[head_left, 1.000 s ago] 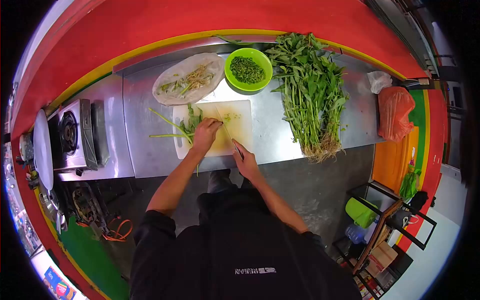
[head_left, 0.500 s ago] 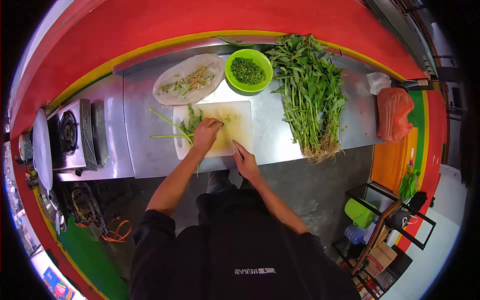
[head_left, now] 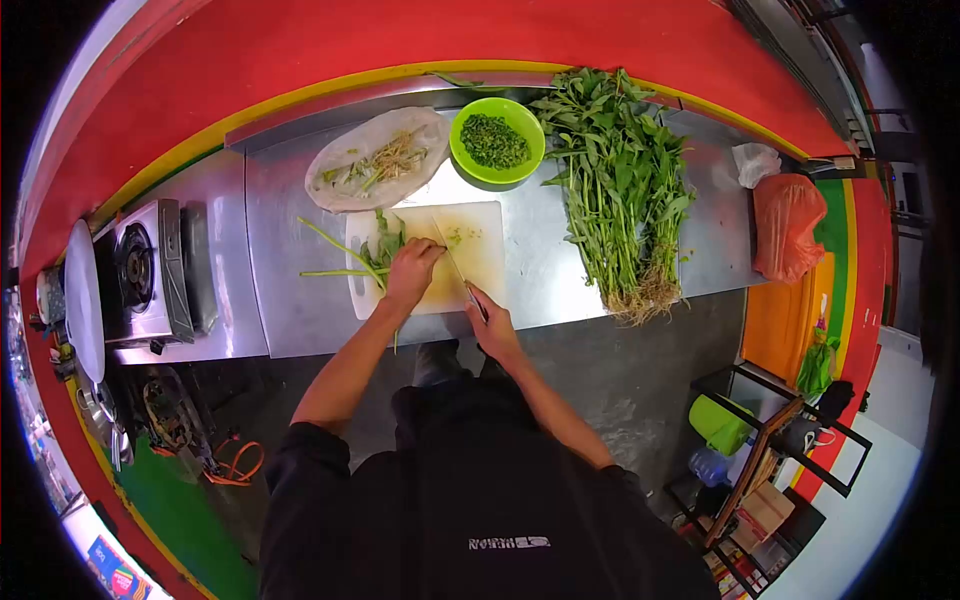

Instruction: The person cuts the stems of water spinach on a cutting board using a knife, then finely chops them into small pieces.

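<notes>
A stainless-steel counter (head_left: 290,200) is seen from above, running across the upper half of the frame and backed by a red wall (head_left: 400,40) with a yellow stripe. A pale cutting board (head_left: 485,250) is laid on the counter just above the centre of the frame.

A bunch of green stems (head_left: 378,245) is spread across the left part of the board, with some of the long stalks trailing off its left edge onto the steel. The stems are pinned down by the left hand (head_left: 412,268), whose fingers are curled over them. A knife (head_left: 452,262) is gripped by the right hand (head_left: 490,322), which is clenched around the handle at the lower edge of the board. The blade is angled up and to the left, ending just beside the left hand's fingertips.

Above the board, a green bowl (head_left: 457,152) filled with chopped greens (head_left: 493,140) is set. A plastic bag (head_left: 340,150) of trimmings is spread to its left. A large pile of leafy greens (head_left: 620,190) is laid to the right of the board, roots toward the counter's near edge. An orange bag (head_left: 788,225) is seen at the far right, and a gas stove (head_left: 140,265) at the far left of the frame.
</notes>
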`<action>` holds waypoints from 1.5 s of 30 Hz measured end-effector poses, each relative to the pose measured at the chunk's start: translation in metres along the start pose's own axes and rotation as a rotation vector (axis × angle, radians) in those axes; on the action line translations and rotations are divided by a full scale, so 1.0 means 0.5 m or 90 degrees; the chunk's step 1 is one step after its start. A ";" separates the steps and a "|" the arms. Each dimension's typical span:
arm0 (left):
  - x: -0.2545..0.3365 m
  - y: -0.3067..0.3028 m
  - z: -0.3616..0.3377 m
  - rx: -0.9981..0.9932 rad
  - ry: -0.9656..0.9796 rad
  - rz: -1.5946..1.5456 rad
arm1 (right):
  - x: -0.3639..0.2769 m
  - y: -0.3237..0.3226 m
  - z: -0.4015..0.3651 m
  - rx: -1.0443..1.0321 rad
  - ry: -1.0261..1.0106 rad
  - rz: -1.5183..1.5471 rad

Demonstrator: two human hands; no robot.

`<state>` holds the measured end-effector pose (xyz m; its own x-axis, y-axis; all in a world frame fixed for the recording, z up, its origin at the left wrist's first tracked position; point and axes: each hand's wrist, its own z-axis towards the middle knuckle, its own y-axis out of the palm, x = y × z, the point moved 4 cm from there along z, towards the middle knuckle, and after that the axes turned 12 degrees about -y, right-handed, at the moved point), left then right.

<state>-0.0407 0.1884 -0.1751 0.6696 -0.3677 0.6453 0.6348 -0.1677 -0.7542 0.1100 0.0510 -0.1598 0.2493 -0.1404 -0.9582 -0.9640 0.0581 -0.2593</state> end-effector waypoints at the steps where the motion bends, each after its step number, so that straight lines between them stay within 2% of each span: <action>1: -0.002 0.000 0.001 -0.002 -0.003 -0.010 | -0.001 0.001 -0.001 0.001 -0.009 -0.008; 3: -0.003 -0.002 0.001 -0.014 0.009 0.003 | 0.005 0.005 0.011 0.012 -0.027 -0.054; 5: 0.002 -0.006 0.003 -0.013 0.021 0.009 | -0.002 0.003 0.025 -0.012 0.015 -0.065; 7: 0.011 -0.012 0.003 -0.011 0.016 0.016 | -0.012 0.003 0.033 0.009 -0.040 -0.070; 9: 0.012 -0.016 0.004 -0.007 0.010 0.025 | -0.010 0.003 0.031 0.003 0.008 -0.013; 12: 0.005 -0.005 0.003 -0.009 -0.006 0.046 | -0.013 0.000 0.016 0.017 -0.032 -0.020; 21: 0.012 -0.013 0.006 -0.006 0.013 0.008 | -0.010 0.000 0.040 -0.008 0.012 -0.048; 24: 0.005 -0.010 0.002 0.005 0.021 0.009 | -0.014 0.001 0.036 0.009 -0.029 -0.021; 26: -0.001 -0.003 0.003 0.004 -0.012 -0.018 | -0.006 0.004 0.023 0.012 -0.028 -0.021; 31: 0.005 -0.009 0.007 0.004 0.011 -0.021 | 0.006 0.002 0.035 -0.001 -0.015 -0.029; 39: 0.001 -0.007 0.006 0.006 0.002 -0.019 | -0.013 0.001 0.034 0.016 -0.073 -0.056; 45: -0.002 -0.008 0.012 0.001 -0.002 -0.048 | 0.002 -0.003 0.015 -0.004 -0.023 -0.040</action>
<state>-0.0415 0.1948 -0.1718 0.6213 -0.3509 0.7006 0.6839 -0.1937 -0.7034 0.1122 0.0584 -0.1613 0.3121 -0.1086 -0.9438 -0.9469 0.0445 -0.3183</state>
